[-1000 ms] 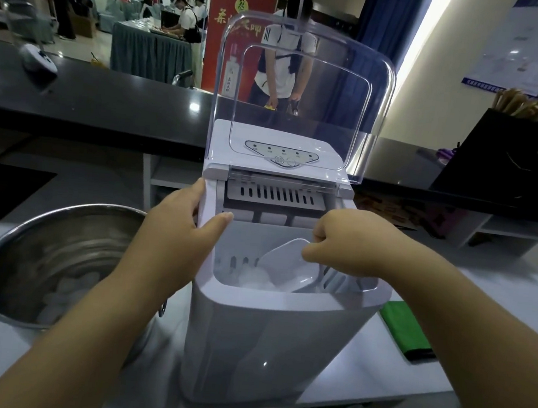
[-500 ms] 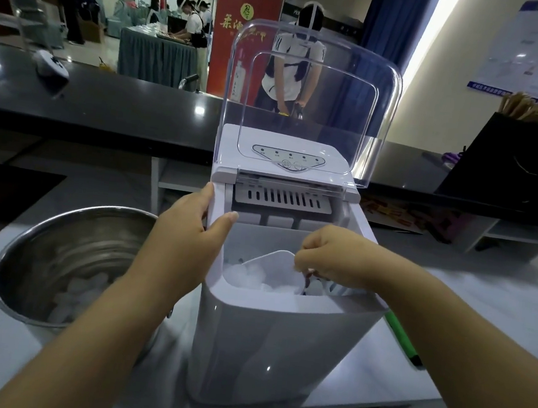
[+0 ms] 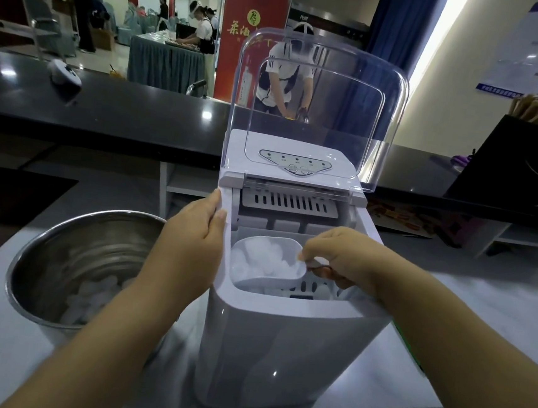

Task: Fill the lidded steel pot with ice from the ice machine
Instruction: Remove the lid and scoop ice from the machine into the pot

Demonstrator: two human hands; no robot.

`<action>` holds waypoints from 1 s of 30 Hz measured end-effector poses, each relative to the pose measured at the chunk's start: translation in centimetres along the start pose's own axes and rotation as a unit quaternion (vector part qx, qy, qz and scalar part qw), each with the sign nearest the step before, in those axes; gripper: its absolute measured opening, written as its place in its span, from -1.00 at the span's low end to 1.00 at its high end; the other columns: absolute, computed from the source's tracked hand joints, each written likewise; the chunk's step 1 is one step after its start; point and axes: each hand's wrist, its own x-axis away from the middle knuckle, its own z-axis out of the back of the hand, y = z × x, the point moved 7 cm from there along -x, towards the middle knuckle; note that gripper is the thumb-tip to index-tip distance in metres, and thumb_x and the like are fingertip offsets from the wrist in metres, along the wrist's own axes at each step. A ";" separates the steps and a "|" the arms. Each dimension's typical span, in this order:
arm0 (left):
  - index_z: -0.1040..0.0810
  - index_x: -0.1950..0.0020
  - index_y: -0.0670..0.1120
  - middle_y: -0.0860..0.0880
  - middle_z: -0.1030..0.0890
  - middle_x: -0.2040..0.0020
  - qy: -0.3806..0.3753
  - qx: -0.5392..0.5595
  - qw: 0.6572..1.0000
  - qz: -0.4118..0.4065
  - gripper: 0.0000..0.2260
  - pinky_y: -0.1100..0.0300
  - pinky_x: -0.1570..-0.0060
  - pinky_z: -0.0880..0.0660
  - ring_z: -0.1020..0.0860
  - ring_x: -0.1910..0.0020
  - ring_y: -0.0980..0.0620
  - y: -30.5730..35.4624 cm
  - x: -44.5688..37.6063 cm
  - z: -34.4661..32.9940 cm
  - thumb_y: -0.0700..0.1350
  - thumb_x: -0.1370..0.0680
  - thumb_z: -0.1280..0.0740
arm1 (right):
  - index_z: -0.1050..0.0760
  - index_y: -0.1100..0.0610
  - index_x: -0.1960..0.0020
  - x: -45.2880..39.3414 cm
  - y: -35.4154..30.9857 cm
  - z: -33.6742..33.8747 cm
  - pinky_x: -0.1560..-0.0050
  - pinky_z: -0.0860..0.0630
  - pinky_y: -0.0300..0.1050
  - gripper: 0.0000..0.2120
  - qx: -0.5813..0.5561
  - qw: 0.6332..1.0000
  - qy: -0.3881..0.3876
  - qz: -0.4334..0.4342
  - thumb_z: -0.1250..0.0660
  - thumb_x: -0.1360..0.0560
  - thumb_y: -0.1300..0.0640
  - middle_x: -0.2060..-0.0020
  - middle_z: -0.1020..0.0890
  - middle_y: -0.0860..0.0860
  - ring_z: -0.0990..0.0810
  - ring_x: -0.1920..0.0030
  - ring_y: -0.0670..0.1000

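Right hand point(image 3: 341, 260) pinching the handle of the ice-laden scoop point(image 3: 268, 263) inside the ice machine point(image 3: 283, 346); left hand point(image 3: 193, 229) gripping its left wall. Steel pot point(image 3: 41, 267), open-topped and part filled, at nine o'clock from the scoop, nearer the left hand. Scoop's long axis: three to nine.

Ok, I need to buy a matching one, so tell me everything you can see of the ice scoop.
The ice scoop is white, slightly translucent plastic with a rounded, deep bowl open toward the left. It is heaped with ice and held roughly level inside the open ice machine, above the bin. The right hand grips its handle at the right end, hiding most of it. Nothing else visibly touches it.
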 end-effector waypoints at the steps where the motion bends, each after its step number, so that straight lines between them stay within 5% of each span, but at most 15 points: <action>1: -0.30 -0.46 -0.05 0.02 -0.43 -0.37 0.001 -0.004 1.000 -0.001 -0.63 0.37 -0.14 -0.19 -0.36 -0.28 0.14 0.0 0.0 0.0 -0.11 -0.64 -0.07 | -0.52 0.17 0.29 -0.1 0.1 0.1 0.44 -0.23 -0.21 -0.82 -0.012 1.000 0.000 -0.004 -0.32 -0.45 0.11 0.42 -0.50 0.05 -0.35 0.40 0.02; 5: -0.34 -0.43 -0.05 0.03 -0.46 -0.35 0.010 -0.003 1.000 -0.005 -0.64 0.40 -0.09 -0.19 -0.32 -0.13 0.25 0.1 0.0 0.1 -0.13 -0.64 -0.09 | -0.48 0.17 0.36 -0.1 0.6 0.4 0.44 -0.15 -0.20 -0.79 -0.071 0.997 0.008 -0.024 -0.31 -0.43 0.13 0.44 -0.45 0.07 -0.23 0.46 -0.03; 13: -0.39 -0.41 -0.06 0.03 -0.49 -0.32 0.017 -0.002 1.000 -0.007 -0.65 0.35 -0.11 -0.23 -0.37 -0.15 0.21 0.2 0.1 0.4 -0.15 -0.62 -0.11 | -0.59 0.23 0.17 0.1 0.9 0.5 0.44 -0.14 -0.19 -0.84 -0.119 0.992 0.013 -0.024 -0.33 -0.43 0.13 0.41 -0.46 0.09 -0.22 0.42 -0.02; 16: -0.41 -0.39 -0.07 0.02 -0.50 -0.30 0.024 -0.014 1.000 -0.008 -0.66 0.33 -0.12 -0.25 -0.41 -0.20 0.16 0.1 0.0 0.7 -0.14 -0.61 -0.15 | -0.56 0.20 0.28 0.1 0.9 0.7 0.45 -0.13 -0.21 -0.82 -0.129 0.991 0.023 -0.021 -0.32 -0.44 0.12 0.41 -0.43 0.09 -0.20 0.44 -0.03; 22: -0.58 -0.13 -0.01 0.08 -0.64 0.00 0.039 -0.003 0.999 -0.028 -0.80 0.29 0.11 -0.46 -0.55 0.08 0.14 0.1 0.2 1.7 -0.13 -0.58 -0.22 | -0.52 0.18 0.30 0.8 0.3 1.4 0.49 -0.14 -0.23 -0.78 -0.139 0.989 0.051 -0.006 -0.28 -0.46 0.10 0.47 -0.38 0.04 -0.19 0.48 -0.05; 25: -0.56 0.05 0.11 0.20 -0.62 0.14 0.049 0.009 0.998 -0.039 -0.82 0.13 0.08 -0.53 -0.58 0.13 0.18 0.4 0.3 2.5 -0.15 -0.56 -0.23 | -0.51 0.19 0.31 1.0 0.0 1.6 0.51 -0.14 -0.25 -0.78 -0.154 0.986 0.058 -0.006 -0.28 -0.47 0.11 0.47 -0.39 0.06 -0.19 0.49 -0.05; 30: -0.53 0.05 0.13 0.23 -0.58 0.17 0.075 0.007 0.996 -0.053 -0.87 0.05 0.03 -0.55 -0.57 0.11 0.17 0.1 0.5 4.4 -0.03 -0.56 -0.19 | -0.52 0.20 0.36 1.2 -0.5 1.5 0.51 -0.13 -0.27 -0.74 -0.194 0.979 0.060 -0.006 -0.28 -0.47 0.13 0.50 -0.39 0.06 -0.19 0.51 -0.06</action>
